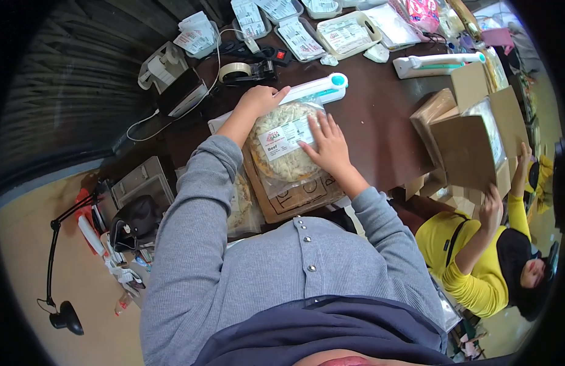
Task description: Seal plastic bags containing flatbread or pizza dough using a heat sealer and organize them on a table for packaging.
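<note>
A round pizza (289,167) in a clear plastic bag, with a printed label (286,138) on it, lies on a cardboard piece (282,208) with black marker writing. Across the bag's far edge lies a white and turquoise impulse sealer (323,89). My left hand (260,101) rests on the sealer's near-left part; its fingers are partly hidden. My right hand (328,141) lies with spread fingers on the label and bag's right side. Another bagged pizza (240,203) sits lower left, partly behind my sleeve.
Behind are a tape dispenser (245,72), a power strip (264,52), plastic tubs of labels (300,39) and a second sealer (440,64). At right, a co-worker (470,256) in yellow holds an open cardboard box (465,148). A label printer (184,94) stands left.
</note>
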A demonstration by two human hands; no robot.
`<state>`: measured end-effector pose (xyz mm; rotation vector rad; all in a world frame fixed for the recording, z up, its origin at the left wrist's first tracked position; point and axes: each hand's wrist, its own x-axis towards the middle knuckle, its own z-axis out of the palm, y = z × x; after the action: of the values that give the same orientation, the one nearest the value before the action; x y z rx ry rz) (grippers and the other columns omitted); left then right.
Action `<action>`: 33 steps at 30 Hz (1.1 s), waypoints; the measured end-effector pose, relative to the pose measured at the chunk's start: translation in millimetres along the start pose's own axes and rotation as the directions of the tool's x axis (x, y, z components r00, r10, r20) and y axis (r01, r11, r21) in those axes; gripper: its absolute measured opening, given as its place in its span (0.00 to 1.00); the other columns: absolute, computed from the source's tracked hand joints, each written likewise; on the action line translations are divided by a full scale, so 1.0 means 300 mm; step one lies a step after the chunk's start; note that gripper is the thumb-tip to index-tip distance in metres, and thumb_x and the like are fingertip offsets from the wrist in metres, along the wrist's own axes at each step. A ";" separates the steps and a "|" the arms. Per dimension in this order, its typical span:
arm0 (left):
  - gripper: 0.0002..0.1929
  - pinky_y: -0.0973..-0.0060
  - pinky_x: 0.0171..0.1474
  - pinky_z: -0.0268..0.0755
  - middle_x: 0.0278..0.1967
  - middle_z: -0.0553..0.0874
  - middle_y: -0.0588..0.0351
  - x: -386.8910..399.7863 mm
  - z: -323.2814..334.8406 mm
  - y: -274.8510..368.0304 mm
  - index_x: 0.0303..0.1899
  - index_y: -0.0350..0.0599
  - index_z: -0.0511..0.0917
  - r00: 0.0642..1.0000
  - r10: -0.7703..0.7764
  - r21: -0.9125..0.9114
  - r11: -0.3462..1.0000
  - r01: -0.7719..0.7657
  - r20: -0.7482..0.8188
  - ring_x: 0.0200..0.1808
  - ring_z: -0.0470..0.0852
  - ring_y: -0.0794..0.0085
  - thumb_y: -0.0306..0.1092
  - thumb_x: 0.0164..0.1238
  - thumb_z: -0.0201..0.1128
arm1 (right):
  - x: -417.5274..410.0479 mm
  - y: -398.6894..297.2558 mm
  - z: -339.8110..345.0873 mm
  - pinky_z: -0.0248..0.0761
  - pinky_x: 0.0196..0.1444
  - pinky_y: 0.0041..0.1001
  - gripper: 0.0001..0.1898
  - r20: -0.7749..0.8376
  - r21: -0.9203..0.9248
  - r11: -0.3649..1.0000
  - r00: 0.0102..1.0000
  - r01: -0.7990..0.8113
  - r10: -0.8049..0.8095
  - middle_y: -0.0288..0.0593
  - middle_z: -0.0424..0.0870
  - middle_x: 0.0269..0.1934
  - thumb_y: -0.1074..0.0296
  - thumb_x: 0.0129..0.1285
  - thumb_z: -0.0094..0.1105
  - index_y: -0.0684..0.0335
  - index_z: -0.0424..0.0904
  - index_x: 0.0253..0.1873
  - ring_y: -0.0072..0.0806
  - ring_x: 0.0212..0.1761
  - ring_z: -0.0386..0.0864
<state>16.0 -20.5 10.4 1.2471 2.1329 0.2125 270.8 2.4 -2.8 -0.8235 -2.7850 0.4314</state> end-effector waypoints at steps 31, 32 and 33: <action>0.38 0.56 0.55 0.69 0.41 0.83 0.31 0.091 0.059 -0.073 0.45 0.34 0.82 0.990 0.142 -0.001 0.990 -0.142 -0.024 0.50 0.80 0.40 0.65 0.73 0.36 | 0.154 -0.633 -0.714 0.63 0.57 0.47 0.19 -0.827 0.546 -0.321 0.436 0.773 -0.355 0.59 0.74 0.56 0.52 0.69 0.53 0.66 0.78 0.42 0.53 0.59 0.70; 0.39 0.56 0.55 0.69 0.42 0.83 0.31 0.094 0.065 -0.063 0.45 0.33 0.82 0.992 0.128 0.022 0.992 -0.127 -0.018 0.51 0.79 0.40 0.65 0.73 0.36 | 0.151 -0.619 -0.733 0.63 0.57 0.47 0.19 -0.818 0.557 -0.298 0.451 0.775 -0.358 0.59 0.74 0.56 0.52 0.69 0.53 0.66 0.78 0.42 0.53 0.59 0.70; 0.39 0.56 0.55 0.69 0.42 0.83 0.31 0.095 0.050 -0.085 0.45 0.33 0.82 0.995 0.092 0.047 0.995 -0.091 -0.027 0.51 0.79 0.40 0.65 0.73 0.36 | 0.146 -0.621 -0.727 0.63 0.57 0.47 0.19 -0.813 0.564 -0.298 0.456 0.770 -0.361 0.59 0.74 0.56 0.52 0.69 0.53 0.66 0.78 0.42 0.53 0.59 0.70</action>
<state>-2.9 -13.3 -25.3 1.3777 2.1179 0.2236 202.3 -74.8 268.3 0.8624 -1.3956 1.4436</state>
